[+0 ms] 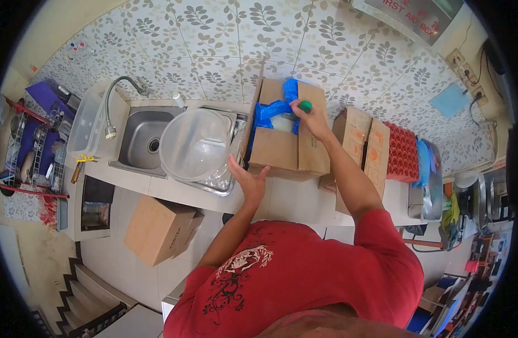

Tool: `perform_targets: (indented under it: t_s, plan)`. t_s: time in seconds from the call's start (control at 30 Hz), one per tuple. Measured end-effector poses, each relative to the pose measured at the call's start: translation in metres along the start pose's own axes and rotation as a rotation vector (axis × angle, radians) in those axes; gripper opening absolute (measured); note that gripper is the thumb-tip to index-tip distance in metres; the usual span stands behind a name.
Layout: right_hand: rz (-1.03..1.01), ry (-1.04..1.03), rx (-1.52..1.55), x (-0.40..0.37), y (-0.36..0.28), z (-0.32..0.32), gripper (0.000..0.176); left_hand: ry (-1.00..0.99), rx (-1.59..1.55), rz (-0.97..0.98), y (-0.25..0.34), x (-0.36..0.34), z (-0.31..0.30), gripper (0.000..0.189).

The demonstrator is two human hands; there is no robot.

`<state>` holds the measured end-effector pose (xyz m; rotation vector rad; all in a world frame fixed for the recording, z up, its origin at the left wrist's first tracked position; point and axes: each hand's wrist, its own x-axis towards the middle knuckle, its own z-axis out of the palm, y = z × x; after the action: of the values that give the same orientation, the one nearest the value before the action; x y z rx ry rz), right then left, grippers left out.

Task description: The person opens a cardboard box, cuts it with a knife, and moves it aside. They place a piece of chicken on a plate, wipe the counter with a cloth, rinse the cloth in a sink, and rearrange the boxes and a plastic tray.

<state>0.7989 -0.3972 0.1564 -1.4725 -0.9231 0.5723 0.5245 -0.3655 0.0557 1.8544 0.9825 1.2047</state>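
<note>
On the counter (pixel 292 198) right of the sink (pixel 143 135), the open cardboard box (pixel 281 151) sat straight ahead of you. Your right hand (pixel 309 118) reached over its far opening, fingers closed round a green cap (pixel 305 105). Your left hand (pixel 249 179), spread flat, lay against its near-left wall.

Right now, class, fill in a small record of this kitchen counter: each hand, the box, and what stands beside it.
left hand: open, palm at the front of the box
right hand: closed on a green cap over the box top
box: cardboard, flaps open, blue plastic inside
left of box: clear bowl over the sink
right of box: more boxes, red trays
</note>
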Motion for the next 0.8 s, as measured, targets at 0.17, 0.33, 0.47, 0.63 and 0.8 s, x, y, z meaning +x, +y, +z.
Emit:
perform_targets:
  t_s: [0.17, 0.33, 0.47, 0.63, 0.8]
  plan:
    - [-0.002, -0.056, -0.044, 0.019, -0.003, -0.005, 0.009, -0.145, -0.029, 0.11, -0.013, 0.012, 0.003, 0.091]
    - [-0.016, -0.132, -0.108, 0.032, 0.001, -0.013, 0.011, -0.15, -0.115, 0.076, -0.011, 0.015, 0.006, 0.087]
    - [-0.077, -0.132, -0.122, 0.025, -0.008, -0.007, 0.022, -0.189, -0.038, 0.112, -0.012, 0.02, 0.003, 0.091]
    - [-0.171, -0.022, -0.179, -0.008, -0.038, -0.023, 0.056, -0.244, -0.053, 0.0, 0.001, 0.023, -0.011, 0.099]
    - [-0.288, 0.161, -0.642, -0.065, -0.04, -0.048, 0.069, -0.312, -0.005, 0.049, -0.002, 0.027, -0.017, 0.104]
